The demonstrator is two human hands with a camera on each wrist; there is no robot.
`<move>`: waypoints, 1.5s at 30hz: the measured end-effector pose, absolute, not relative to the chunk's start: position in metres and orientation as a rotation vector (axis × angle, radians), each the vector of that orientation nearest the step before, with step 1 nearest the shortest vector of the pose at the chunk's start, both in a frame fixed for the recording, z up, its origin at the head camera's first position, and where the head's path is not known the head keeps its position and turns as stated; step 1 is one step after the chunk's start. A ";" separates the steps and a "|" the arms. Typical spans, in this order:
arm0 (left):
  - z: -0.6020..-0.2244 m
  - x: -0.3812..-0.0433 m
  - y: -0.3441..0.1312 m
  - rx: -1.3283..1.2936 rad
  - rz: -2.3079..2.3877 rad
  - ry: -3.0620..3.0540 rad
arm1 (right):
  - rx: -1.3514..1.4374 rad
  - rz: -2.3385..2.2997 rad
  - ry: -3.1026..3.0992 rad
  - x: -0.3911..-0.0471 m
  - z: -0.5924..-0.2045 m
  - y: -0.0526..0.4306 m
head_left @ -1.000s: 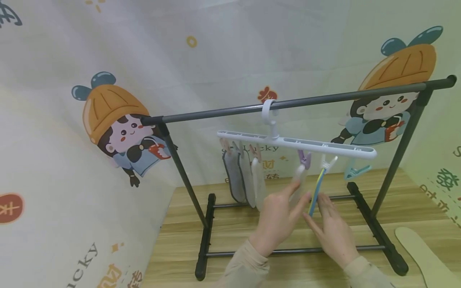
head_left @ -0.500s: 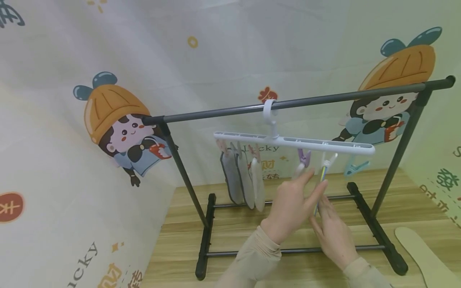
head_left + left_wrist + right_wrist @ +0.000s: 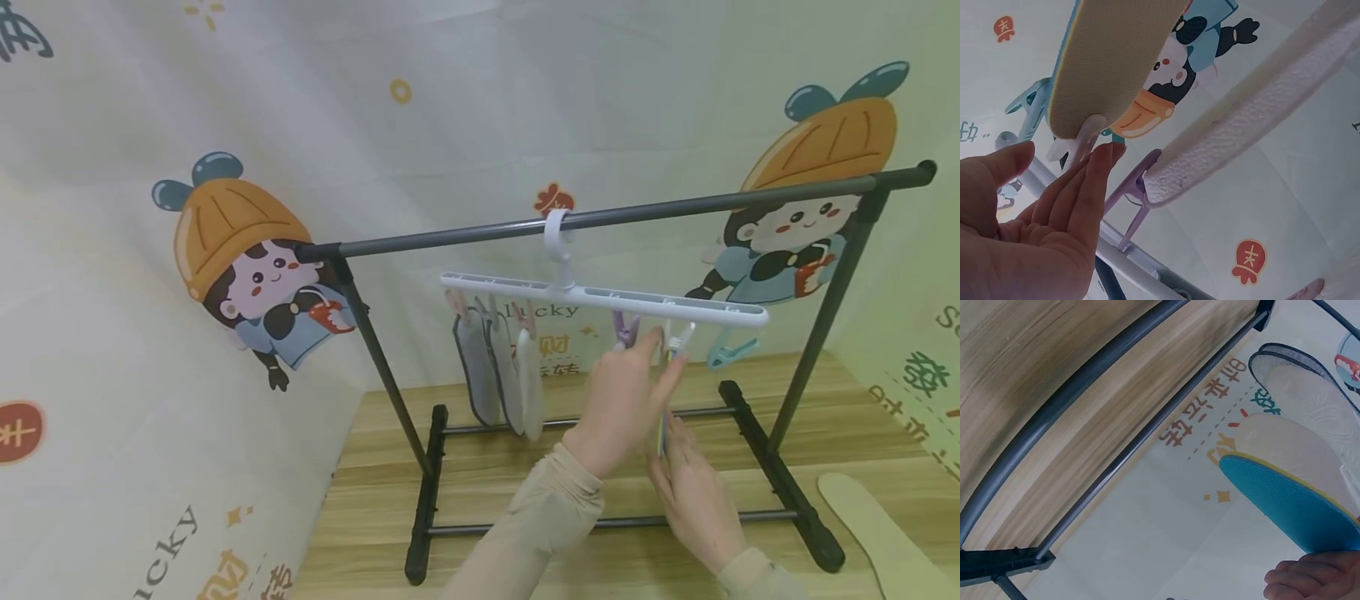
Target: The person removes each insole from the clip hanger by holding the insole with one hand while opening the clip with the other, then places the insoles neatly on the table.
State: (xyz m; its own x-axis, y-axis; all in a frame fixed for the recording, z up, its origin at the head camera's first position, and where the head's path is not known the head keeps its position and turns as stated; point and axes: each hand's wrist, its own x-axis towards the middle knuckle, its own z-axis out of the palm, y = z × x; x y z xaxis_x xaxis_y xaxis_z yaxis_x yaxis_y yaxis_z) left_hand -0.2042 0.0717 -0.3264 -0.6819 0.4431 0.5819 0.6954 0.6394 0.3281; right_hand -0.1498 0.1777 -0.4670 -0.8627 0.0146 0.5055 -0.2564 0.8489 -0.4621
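A blue and yellow-edged shoe insole [image 3: 662, 435] hangs from a white clip [image 3: 677, 340] under the white clip hanger [image 3: 660, 307]. My left hand [image 3: 621, 400] is raised beside its upper end. In the left wrist view, the thumb and straight fingers [image 3: 1088, 194] stand apart just below that clip, and the insole's tan mesh face [image 3: 1110, 69] shows above. My right hand [image 3: 697, 492] is lower down, fingers extended along the insole's lower part. In the right wrist view, its fingers [image 3: 1291, 578] are close by the blue face [image 3: 1291, 503].
Grey and white insoles [image 3: 477, 367] hang at the hanger's left. A purple clip [image 3: 1132, 194] holds a white fleecy insole [image 3: 1241, 119]. A teal clip [image 3: 731, 352] hangs at right. The black rack [image 3: 450, 238] stands on the wooden table; a pale insole [image 3: 885, 529] lies at right.
My left hand has moved up and right, from the insole's lower part to near the white clip. The right hand stays low. The hanger has shifted slightly left in view.
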 end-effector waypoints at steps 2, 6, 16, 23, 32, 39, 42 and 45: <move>-0.326 -0.207 0.074 -0.883 -0.746 -2.394 | 0.176 0.729 -2.519 -0.150 -0.468 0.178; -0.326 -0.211 0.078 -0.860 -0.763 -2.411 | 0.177 0.734 -2.519 -0.149 -0.469 0.177; -0.329 -0.221 0.085 -0.855 -0.716 -2.387 | 0.197 0.718 -2.482 -0.146 -0.473 0.176; -0.328 -0.224 0.085 -0.845 -0.678 -2.384 | 0.198 0.715 -2.469 -0.145 -0.475 0.175; -0.326 -0.226 0.086 -0.833 -0.615 -2.409 | 0.197 0.677 -2.442 -0.144 -0.479 0.175; -0.326 -0.225 0.085 -0.799 -0.532 -2.513 | 0.199 0.674 -2.416 -0.142 -0.482 0.175; -0.327 -0.225 0.085 -0.786 -0.482 -2.539 | 0.195 0.677 -2.405 -0.141 -0.483 0.175; -0.328 -0.226 0.085 -0.784 -0.459 -2.545 | 0.196 0.679 -2.400 -0.140 -0.484 0.175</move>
State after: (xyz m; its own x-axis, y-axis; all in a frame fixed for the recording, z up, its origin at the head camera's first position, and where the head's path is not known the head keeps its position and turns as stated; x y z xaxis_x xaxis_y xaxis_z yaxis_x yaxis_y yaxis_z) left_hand -0.2263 0.0847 -0.3276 -0.7446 0.4485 0.4945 0.5928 0.7847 0.1810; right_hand -0.1404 0.1752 -0.4838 -0.7910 0.0266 0.6112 -0.2976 0.8561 -0.4225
